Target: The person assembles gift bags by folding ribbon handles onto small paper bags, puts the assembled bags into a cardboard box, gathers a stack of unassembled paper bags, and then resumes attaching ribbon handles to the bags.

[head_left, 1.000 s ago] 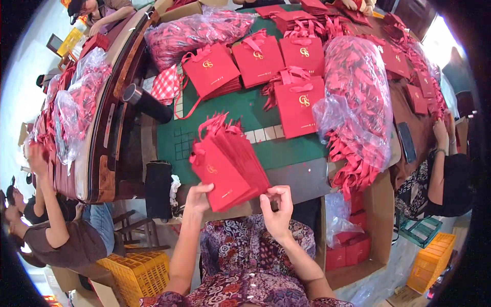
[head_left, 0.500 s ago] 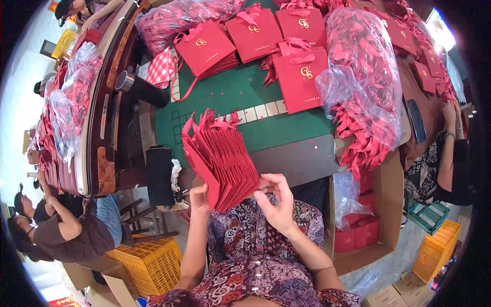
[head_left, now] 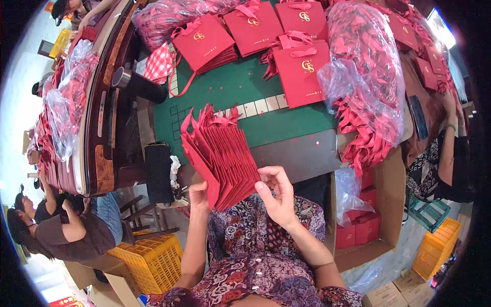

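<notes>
A thick bundle of red paper gift bags (head_left: 227, 163) is held up in front of my chest, fanned slightly, with red ribbon handles at the top. My left hand (head_left: 199, 196) grips its lower left edge, the thumb on the outermost bag and the other fingers mostly hidden behind. At the lower right edge, my right hand (head_left: 276, 197) has thumb and fingers curled together on the bag edges. Beyond the bundle, several finished red bags (head_left: 302, 74) with gold print lie in stacks on the green table mat (head_left: 230, 94).
A clear plastic sack of red ribboned bags (head_left: 365, 66) lies at the right. Below it stands an open carton (head_left: 384, 204) holding red bags. A dark tumbler (head_left: 140, 84) lies tilted at the left, above a black cylinder (head_left: 158, 174). Co-workers sit at both sides; a yellow crate (head_left: 151, 258) is lower left.
My right hand has shifted slightly up against the edge of the bundle. The bundle stays in my left hand, and the whole view has moved a little. A co-worker's arm at the left has moved.
</notes>
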The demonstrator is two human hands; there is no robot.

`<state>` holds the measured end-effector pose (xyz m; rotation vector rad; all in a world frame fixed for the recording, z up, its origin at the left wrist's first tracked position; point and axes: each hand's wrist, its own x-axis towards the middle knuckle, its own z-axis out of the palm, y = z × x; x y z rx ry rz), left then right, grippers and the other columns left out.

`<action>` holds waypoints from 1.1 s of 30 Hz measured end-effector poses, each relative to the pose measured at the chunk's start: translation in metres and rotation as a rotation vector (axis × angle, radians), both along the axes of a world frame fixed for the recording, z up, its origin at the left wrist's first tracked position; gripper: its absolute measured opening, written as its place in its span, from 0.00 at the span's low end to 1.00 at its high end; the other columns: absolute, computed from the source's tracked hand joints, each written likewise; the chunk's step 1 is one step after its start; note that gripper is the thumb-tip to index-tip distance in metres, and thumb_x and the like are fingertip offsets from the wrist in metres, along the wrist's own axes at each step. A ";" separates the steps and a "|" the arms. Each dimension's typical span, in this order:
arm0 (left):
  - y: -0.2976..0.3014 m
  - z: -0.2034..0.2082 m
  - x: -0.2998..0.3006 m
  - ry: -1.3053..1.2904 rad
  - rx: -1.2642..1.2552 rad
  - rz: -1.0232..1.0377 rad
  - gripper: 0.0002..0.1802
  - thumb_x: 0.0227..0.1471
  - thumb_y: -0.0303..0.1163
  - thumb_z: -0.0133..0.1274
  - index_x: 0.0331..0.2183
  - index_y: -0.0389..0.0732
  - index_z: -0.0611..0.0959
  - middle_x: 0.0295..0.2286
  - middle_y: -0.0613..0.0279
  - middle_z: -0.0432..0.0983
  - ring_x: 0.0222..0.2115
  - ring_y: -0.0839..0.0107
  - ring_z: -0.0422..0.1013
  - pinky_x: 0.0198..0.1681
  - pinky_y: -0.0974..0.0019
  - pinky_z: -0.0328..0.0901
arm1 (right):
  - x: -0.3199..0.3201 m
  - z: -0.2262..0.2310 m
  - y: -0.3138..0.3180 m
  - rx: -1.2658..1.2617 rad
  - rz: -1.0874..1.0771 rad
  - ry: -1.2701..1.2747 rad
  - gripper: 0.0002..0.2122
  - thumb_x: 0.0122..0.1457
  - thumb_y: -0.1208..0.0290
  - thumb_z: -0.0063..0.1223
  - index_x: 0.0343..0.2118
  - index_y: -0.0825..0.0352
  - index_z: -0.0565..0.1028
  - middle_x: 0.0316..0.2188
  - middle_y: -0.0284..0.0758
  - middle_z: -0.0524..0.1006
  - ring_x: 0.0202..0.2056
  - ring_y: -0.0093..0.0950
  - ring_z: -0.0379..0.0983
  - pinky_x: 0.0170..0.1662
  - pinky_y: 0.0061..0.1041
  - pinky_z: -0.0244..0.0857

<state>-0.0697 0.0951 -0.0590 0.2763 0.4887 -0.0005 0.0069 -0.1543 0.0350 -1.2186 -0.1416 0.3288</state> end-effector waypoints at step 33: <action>-0.012 0.009 0.005 0.012 0.122 -0.008 0.44 0.36 0.15 0.58 0.58 0.45 0.70 0.49 0.58 0.76 0.50 0.56 0.73 0.57 0.48 0.67 | 0.000 -0.004 -0.001 -0.178 -0.107 -0.094 0.17 0.53 0.74 0.65 0.42 0.68 0.70 0.36 0.31 0.70 0.33 0.19 0.69 0.38 0.20 0.66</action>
